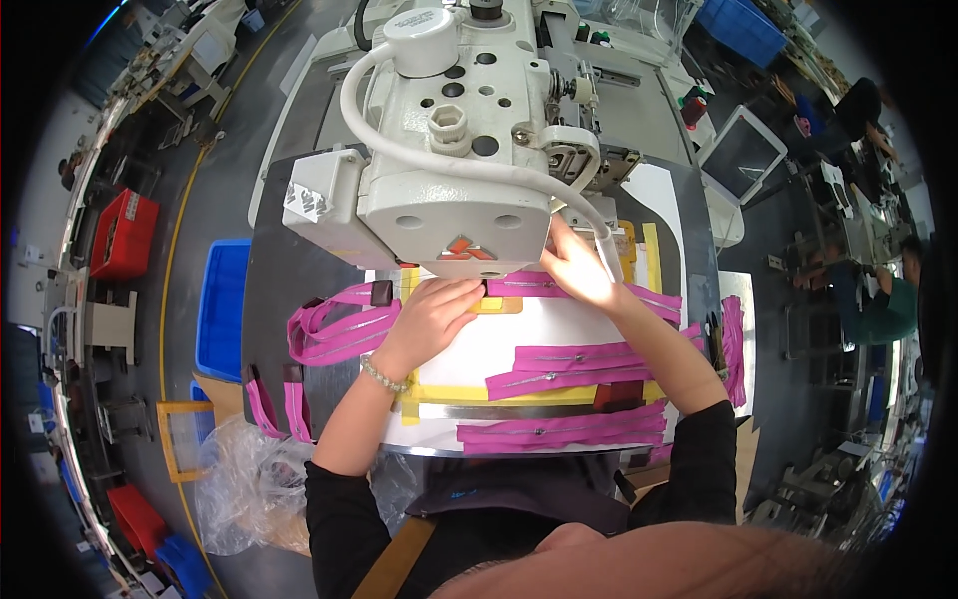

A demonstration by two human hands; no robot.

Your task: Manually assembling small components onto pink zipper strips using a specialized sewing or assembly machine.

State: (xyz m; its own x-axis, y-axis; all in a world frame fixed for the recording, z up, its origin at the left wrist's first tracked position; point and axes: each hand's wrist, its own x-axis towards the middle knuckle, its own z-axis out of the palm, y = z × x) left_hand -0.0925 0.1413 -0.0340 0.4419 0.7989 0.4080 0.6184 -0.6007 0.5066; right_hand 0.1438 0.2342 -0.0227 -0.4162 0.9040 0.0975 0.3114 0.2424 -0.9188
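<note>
A magenta zipper (527, 286) lies across the white work plate under the head of an industrial sewing machine (459, 190). My left hand (436, 314) has its fingers pressed together on the zipper's left end, by a small dark tab. To the left, a looped magenta zipper (344, 339) with dark end tabs runs toward that hand. My right hand (582, 265) rests by the zipper's right part, its fingers stretched up beside the machine head. Its fingertips are partly hidden by the machine. Between my hands sits a small yellow and tan plate (496, 305).
More magenta zippers (564, 429) lie near the front edge and at the right. Two short zipper ends (296, 404) hang at the left. A blue bin (222, 309) and clear plastic bags (249, 479) are on the left; a screen (743, 155) stands at the right.
</note>
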